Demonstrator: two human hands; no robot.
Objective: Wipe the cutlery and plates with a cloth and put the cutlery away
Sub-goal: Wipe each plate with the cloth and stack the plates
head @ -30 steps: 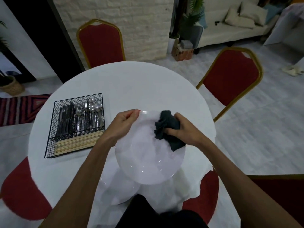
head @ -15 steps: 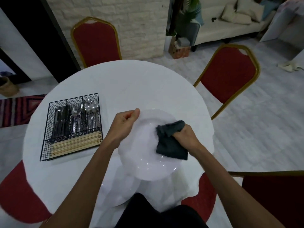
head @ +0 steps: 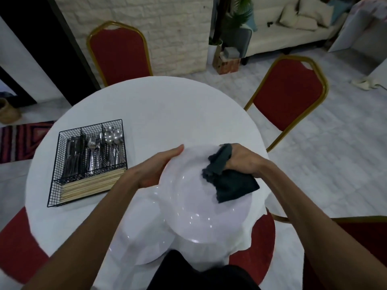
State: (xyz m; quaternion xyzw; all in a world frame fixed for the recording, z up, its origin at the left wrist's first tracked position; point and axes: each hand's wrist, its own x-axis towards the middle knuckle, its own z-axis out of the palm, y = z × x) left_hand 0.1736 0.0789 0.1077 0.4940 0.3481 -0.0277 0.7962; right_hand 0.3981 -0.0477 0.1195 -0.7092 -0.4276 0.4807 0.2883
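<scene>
While lifted over near table edge: one white plate (head: 188, 210), left hand (head: 155, 170) curled round left rim. Right hand (head: 245, 160) clutching one dark cloth (head: 232, 185), pressed on plate's upper right. Second plate (head: 142, 237) flat on table (head: 167, 105) beneath. Farther left, one wire basket (head: 56, 164), four compartments: knives (head: 72, 155), forks (head: 93, 151), spoons (head: 113, 141), chopsticks (head: 90, 185). Beyond, back chair (head: 119, 53), right chair (head: 287, 91).

plate (head: 194, 210) – white | cloth (head: 232, 183) – dark grey | basket (head: 54, 181) – black | chairs (head: 119, 55) – red, gold-framed

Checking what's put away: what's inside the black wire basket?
The wire basket holds dark knives, forks and spoons in three compartments, chopsticks in the front one. What lies beneath them is covered.
</scene>
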